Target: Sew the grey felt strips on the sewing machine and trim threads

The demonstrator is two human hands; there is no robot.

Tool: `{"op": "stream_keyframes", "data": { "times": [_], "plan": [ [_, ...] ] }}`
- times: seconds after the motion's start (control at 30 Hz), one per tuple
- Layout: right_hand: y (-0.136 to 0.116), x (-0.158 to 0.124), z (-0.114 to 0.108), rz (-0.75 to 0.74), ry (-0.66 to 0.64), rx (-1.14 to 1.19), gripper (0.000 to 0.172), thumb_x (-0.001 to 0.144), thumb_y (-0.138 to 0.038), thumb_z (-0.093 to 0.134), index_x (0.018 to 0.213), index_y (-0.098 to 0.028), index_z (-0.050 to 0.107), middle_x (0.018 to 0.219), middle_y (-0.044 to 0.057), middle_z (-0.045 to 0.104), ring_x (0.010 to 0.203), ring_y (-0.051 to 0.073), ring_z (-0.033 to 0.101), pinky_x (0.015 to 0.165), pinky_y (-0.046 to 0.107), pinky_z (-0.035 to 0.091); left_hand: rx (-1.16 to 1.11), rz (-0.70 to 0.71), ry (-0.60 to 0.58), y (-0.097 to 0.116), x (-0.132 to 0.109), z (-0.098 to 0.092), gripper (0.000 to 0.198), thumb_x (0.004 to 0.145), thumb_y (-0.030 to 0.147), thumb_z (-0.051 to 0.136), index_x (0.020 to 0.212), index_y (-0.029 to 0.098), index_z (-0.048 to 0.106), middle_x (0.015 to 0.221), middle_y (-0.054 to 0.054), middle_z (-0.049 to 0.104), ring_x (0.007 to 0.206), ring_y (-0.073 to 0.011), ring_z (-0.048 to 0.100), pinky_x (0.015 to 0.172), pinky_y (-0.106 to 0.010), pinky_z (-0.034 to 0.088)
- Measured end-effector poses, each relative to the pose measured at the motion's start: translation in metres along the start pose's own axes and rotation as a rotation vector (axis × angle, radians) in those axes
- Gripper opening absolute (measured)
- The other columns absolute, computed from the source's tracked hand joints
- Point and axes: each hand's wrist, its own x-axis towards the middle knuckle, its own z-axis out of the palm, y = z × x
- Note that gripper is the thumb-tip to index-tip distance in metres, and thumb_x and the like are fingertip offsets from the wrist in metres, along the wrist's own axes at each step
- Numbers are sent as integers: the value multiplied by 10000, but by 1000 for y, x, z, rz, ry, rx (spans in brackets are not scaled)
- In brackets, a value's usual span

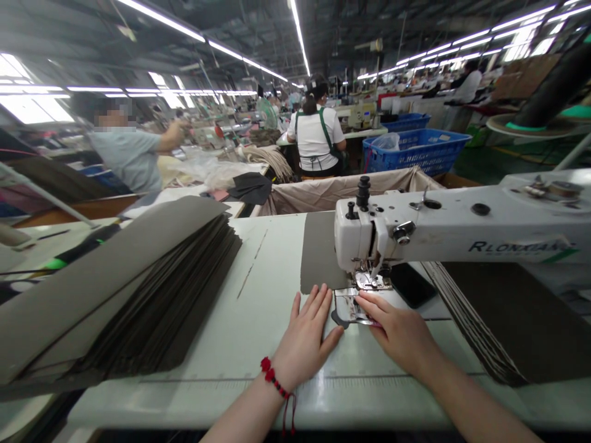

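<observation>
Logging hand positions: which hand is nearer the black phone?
Right. The right hand lies just below and left of the black phone; the left hand lies farther left, beyond the right hand.

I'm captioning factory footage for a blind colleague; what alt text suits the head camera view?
At a white sewing machine, the right hand touches a metal plate under the needle, and the left hand lies beside it. Stacked grey sheets lie to the left, more sheets to the right, and a co-worker sits beyond.
</observation>
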Motion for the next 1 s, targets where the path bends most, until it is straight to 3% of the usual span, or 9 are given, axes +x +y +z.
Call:
{"op": "stream_keyframes", "data": {
  "times": [0.63, 1.0],
  "plan": [
    [0, 1, 2, 3, 3, -6, 563, 870, -148, 469, 1398, -337, 416, 1464, -46, 423, 1065, 196, 620, 855, 362, 529, 29, -8, -4, -1, 0, 2, 647, 974, 491, 369, 1521, 228, 145, 1581, -68, 140, 1454, -249, 102, 1164, -526, 115],
    [-1, 0, 0, -2, 11, 19, 566, 869, -134, 460, 1398, -330, 421, 1462, -31, 427, 1116, 195, 596, 884, 358, 516, 21, 1, 25, 1, 0, 0, 634, 970, 477, 390, 1515, 234, 176, 1574, -81, 179, 1444, -258, 161, 1160, -527, 132]
  ]
}}
